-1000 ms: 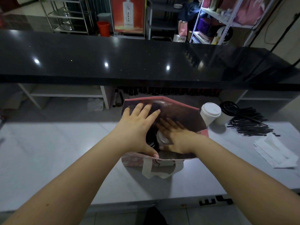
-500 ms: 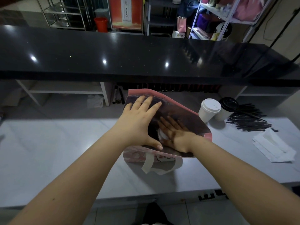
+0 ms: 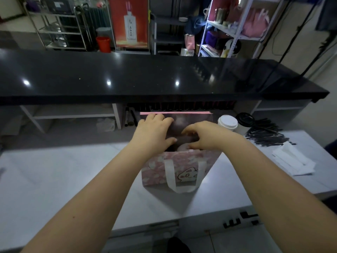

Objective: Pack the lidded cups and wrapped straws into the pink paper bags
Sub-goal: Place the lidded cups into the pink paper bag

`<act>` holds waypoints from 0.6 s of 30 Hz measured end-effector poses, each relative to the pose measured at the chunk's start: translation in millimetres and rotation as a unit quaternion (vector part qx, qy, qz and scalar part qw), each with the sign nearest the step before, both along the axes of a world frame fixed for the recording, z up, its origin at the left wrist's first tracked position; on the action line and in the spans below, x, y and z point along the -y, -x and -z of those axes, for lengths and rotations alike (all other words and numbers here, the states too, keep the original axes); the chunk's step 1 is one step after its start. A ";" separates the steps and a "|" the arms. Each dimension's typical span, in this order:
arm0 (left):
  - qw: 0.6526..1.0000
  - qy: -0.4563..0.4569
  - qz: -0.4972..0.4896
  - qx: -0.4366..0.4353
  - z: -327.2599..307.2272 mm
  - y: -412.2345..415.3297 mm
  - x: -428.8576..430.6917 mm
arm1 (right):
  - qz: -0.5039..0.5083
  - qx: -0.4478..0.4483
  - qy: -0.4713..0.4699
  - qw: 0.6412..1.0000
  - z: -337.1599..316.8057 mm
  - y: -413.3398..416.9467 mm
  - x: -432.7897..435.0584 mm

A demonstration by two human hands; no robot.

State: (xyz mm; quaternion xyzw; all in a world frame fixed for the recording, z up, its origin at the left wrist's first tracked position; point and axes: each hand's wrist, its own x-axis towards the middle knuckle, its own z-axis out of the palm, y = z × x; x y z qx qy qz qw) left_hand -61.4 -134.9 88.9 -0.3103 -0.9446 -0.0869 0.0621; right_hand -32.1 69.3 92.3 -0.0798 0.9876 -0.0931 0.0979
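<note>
A pink paper bag (image 3: 158,172) with a white handle and a cartoon print stands upright on the white counter, its mouth open. A pale cup lid (image 3: 182,148) shows inside it. My left hand (image 3: 155,132) grips the bag's left side, fingers reaching its far wall and thumb inside the mouth. My right hand (image 3: 204,135) hovers over the opening with curled fingers holding nothing, thumb near the front rim. A white-lidded cup (image 3: 228,122) and a black-lidded cup (image 3: 244,122) stand right of the bag. Black wrapped straws (image 3: 266,134) lie in a pile beyond them.
White napkins (image 3: 293,161) lie at the counter's right end. A raised black countertop (image 3: 145,77) runs across just behind the bag, with open shelving under it. Metal racks and shelves with pink bags stand in the background.
The bag has been stood upright from its tilted position, so its printed front now faces me. My right hand has come up out of the bag, off the cup lid.
</note>
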 end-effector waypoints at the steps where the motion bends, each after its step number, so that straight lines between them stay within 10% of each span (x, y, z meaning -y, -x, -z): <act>1: 1.000 -0.019 0.001 0.002 -2.9 -1.7 -2.1 | 0.006 -0.016 0.005 1.000 -5.0 -3.8 1.4; 18: 0.993 -0.079 0.078 -0.049 -65.0 -74.3 -146.4 | 0.173 -0.204 0.058 0.962 -68.8 -144.0 -111.5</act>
